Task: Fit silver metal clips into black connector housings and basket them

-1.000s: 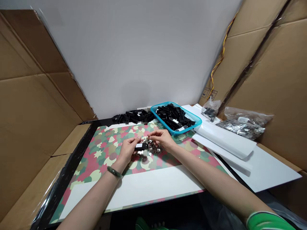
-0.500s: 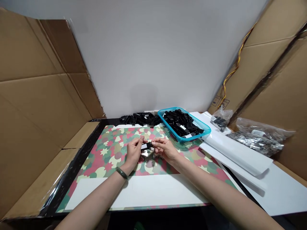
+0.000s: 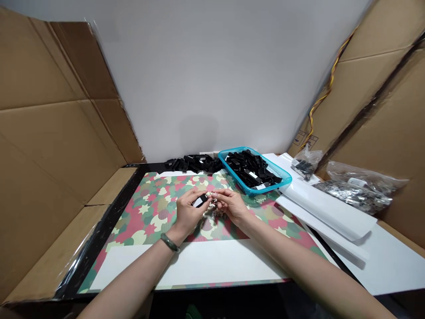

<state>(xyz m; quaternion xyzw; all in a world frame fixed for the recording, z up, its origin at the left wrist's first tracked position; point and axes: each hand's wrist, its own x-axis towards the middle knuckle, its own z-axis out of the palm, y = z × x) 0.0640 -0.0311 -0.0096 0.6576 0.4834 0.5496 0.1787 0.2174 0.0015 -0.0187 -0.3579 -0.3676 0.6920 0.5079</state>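
Observation:
My left hand [image 3: 189, 212] is closed on a small black plastic piece [image 3: 199, 200] with a white label on its face. Close beside it, my right hand [image 3: 231, 205] has thumb and fingers pinched together at the end of that piece. Whatever tiny part sits in this pinch is too small to name. Under the right fingers lies a little heap of shiny metal bits [image 3: 217, 213], partly covered by the hand. Both hands are over a camouflage-patterned mat [image 3: 149, 223].
A blue plastic basket [image 3: 288, 180] of black pieces stands at the back right. Left of it lies a pile of similar black pieces [image 3: 195, 164]. Rolled white sheets [image 3: 332, 215] and clear bags of metal parts [image 3: 357, 195] are on the right. Cardboard walls [image 3: 59, 146] flank the table.
The black piece has turned in my left hand, whose fingers now wrap further around it. My right fingers have shifted slightly and no longer hold the piece's far end as flatly.

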